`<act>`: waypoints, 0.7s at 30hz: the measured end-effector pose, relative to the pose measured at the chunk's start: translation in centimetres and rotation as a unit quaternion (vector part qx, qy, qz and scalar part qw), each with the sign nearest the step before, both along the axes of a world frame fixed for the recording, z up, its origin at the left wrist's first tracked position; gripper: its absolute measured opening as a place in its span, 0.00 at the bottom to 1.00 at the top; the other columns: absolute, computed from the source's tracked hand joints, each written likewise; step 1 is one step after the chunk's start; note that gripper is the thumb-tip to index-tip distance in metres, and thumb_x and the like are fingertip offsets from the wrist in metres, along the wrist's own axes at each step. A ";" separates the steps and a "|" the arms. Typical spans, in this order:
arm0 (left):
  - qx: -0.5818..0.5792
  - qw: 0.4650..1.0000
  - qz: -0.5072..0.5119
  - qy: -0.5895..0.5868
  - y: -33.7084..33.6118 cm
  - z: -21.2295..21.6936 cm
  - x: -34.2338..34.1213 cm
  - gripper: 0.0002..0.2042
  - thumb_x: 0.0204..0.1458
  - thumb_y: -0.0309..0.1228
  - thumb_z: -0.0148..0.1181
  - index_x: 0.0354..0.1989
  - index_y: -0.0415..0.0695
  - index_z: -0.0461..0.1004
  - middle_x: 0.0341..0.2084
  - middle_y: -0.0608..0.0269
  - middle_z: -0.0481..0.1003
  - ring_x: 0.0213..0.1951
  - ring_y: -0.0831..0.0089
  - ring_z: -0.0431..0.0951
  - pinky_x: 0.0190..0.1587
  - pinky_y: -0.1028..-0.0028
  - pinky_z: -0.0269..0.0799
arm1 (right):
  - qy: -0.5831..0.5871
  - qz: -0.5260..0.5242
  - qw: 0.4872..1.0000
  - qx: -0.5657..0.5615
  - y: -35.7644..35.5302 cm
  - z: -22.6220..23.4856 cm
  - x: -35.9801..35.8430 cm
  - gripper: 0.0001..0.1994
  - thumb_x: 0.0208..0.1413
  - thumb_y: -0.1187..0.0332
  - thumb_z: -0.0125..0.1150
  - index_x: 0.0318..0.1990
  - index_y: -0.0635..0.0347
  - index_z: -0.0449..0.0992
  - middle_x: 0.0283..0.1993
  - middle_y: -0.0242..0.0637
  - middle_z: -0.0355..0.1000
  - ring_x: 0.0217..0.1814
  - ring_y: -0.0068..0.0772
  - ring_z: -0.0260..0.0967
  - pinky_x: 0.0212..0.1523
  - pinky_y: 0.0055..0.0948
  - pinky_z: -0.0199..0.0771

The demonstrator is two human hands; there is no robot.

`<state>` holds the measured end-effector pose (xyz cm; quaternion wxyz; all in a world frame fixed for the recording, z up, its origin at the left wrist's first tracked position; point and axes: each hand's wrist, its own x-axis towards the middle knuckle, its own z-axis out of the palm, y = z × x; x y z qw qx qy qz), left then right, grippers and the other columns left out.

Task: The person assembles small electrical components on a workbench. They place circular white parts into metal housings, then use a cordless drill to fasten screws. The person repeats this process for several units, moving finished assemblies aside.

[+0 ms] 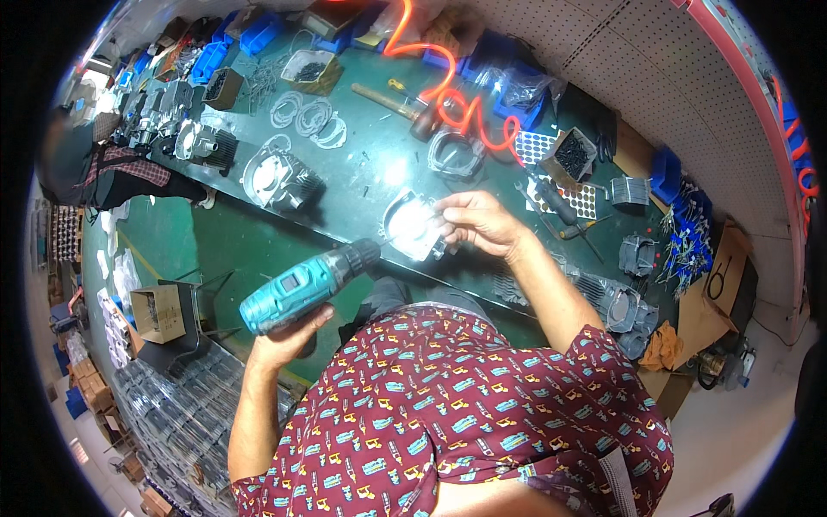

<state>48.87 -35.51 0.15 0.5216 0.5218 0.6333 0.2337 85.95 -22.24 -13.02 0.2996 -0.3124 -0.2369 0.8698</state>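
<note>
My left hand (293,338) is wrapped round the grip of a teal and black cordless drill (301,289). Its dark chuck points up and to the right, and the bit reaches toward a bright metal casting (412,228) at the table's near edge. Glare washes out much of the casting's face. At its right side, my right hand (481,224) has thumb and fingers pinched together; whatever is between the fingertips is too small to make out. Left of this casting stands a similar finned metal casting (280,177).
A green-topped table (362,202) carries ring-shaped gaskets (314,116), a mallet (388,102), a box of dark screws (570,157) and a black-handled screwdriver (556,200). An orange coiled air hose (465,108) hangs over it. Another person (112,168) stands at the far left.
</note>
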 end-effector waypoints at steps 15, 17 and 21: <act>0.037 0.997 0.045 0.043 -2.0 1.4 -2.9 0.17 0.54 0.29 0.73 0.51 0.42 0.79 0.41 0.65 0.81 0.42 0.75 0.79 0.48 0.71 0.75 | -0.397 0.110 0.629 0.659 3.7 -0.3 -4.7 0.44 0.40 0.60 0.74 0.69 0.57 0.63 0.67 0.46 0.66 0.70 0.51 0.61 0.65 0.52 0.64; 0.041 0.997 0.024 0.068 -1.4 2.3 -2.5 0.17 0.53 0.30 0.73 0.51 0.43 0.79 0.40 0.66 0.81 0.41 0.76 0.79 0.47 0.71 0.75 | -0.406 0.157 0.530 0.728 3.7 -0.9 -5.4 0.48 0.38 0.59 0.76 0.71 0.56 0.60 0.73 0.46 0.58 0.76 0.51 0.52 0.70 0.54 0.57; 0.006 0.995 -0.014 0.102 0.4 4.1 -1.3 0.15 0.53 0.29 0.73 0.49 0.44 0.80 0.38 0.67 0.82 0.39 0.77 0.79 0.45 0.72 0.76 | -0.338 0.248 0.563 0.712 5.3 -2.5 -6.0 0.50 0.30 0.63 0.81 0.68 0.55 0.62 0.66 0.43 0.63 0.70 0.50 0.57 0.67 0.48 0.62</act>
